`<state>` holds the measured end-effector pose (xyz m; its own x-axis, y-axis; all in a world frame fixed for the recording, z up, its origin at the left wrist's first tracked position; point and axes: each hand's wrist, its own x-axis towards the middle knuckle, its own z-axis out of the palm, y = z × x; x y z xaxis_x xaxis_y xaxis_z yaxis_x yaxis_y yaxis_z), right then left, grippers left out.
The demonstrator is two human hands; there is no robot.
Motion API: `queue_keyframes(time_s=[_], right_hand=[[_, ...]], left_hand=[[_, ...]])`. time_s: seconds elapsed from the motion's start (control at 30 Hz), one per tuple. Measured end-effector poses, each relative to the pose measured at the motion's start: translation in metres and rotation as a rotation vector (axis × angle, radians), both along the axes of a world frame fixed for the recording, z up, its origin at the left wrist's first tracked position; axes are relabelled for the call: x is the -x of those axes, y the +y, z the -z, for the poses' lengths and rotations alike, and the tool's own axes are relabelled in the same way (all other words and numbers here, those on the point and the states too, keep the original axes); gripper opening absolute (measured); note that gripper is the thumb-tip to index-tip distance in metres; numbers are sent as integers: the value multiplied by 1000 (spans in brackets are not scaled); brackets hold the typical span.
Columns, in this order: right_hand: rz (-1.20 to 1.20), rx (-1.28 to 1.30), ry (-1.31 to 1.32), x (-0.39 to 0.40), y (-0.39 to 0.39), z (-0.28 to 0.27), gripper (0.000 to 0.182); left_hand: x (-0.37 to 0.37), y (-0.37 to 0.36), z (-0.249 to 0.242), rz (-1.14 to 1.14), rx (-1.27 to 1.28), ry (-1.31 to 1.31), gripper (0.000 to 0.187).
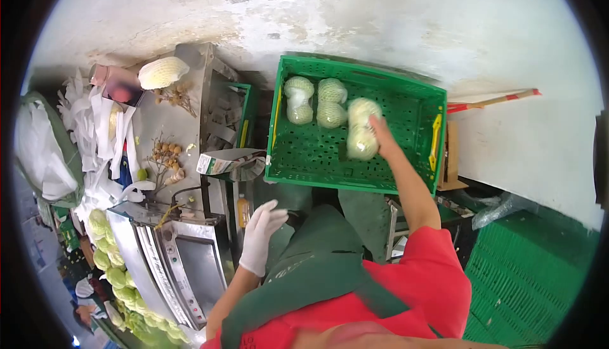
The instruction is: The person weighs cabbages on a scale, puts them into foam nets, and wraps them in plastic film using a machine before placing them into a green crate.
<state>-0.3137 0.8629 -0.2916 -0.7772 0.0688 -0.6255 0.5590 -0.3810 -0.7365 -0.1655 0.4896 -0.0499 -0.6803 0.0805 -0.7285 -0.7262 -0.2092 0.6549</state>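
My right hand [379, 134], bare, grips a pack of foam-netted fruit [363, 143] by its right side. The pack is two pale round pieces in net sleeves under shiny clear film, held over the green crate [355, 183]. To its left in the crate lie a second such pack [331, 103] and a third one [299, 99], side by side near the back wall. My left hand [263, 231], in a white glove, hangs before my apron with its fingers stretched and nothing in them.
Left of the crate stands a metal table [181, 95] with longan-like fruit [166, 153] and a foam net [163, 72] on it. A wrapping machine [196, 266] is beside my left arm. Green vegetables [117, 279] line the far left; another green crate [526, 279] sits at right.
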Motion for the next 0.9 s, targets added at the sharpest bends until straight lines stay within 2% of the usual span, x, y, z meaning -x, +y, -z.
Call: queue_keyframes(time_s=[0.03, 0.07, 0.1, 0.13, 0.2, 0.23, 0.27, 0.3, 0.37, 0.43, 0.5, 0.57, 0.63, 0.67, 0.7, 0.77, 0.83, 0.87, 0.9], right_hand=[[89, -127, -39, 14, 13, 19, 68], [154, -336, -54, 26, 24, 47, 80], [91, -343, -31, 37, 38, 72, 89], [30, -401, -19, 51, 47, 95, 90], [63, -320, 2, 66, 19, 66, 95], [-21, -390, 49, 75, 17, 87, 97], [-29, -394, 49, 78, 7, 73, 96], [-14, -273, 35, 83, 11, 88, 88], [-96, -526, -7, 83, 13, 117, 79], [-352, -1096, -172, 86, -17, 65, 66], [-323, -1318, 67, 76, -80, -15, 57], [-344, -1167, 687, 60, -128, -38, 52], [-511, -1046, 968, 28, -208, -100, 53], [-598, -900, 1031, 8, -246, -124, 50], [-678, -780, 1043, -16, -283, -151, 47], [-815, -610, 1107, -49, -342, -172, 44], [-845, -276, 840, -76, -387, -171, 38], [-846, -280, 799, -84, -405, -168, 33], [-863, -210, 652, -89, -420, -160, 31]], left_hand=[[-7, -9, 7, -63, 36, -64, 45], [-15, -17, 12, -144, 78, -126, 46], [-23, -26, 15, -182, 120, -159, 42], [-28, -33, 14, -249, 155, -158, 42], [-40, -41, 7, -260, 156, -171, 44], [-40, -40, -2, -271, 185, -184, 46], [-39, -40, -9, -346, 205, -171, 46], [-39, -40, -15, -349, 187, -175, 45], [-44, -42, -21, -381, 143, -145, 44], [-47, -44, -35, -428, 161, -80, 43], [-61, -52, -47, -459, 181, 14, 39], [-84, -63, -54, -531, 213, 109, 39], [-112, -72, -62, -571, 292, 217, 36], [-125, -80, -68, -596, 352, 251, 34], [-140, -88, -74, -684, 385, 256, 34], [-171, -106, -83, -678, 498, 368, 32], [-209, -128, -91, -815, 547, 411, 31], [-232, -140, -95, -863, 566, 447, 31], [-255, -153, -99, -918, 613, 459, 30]])
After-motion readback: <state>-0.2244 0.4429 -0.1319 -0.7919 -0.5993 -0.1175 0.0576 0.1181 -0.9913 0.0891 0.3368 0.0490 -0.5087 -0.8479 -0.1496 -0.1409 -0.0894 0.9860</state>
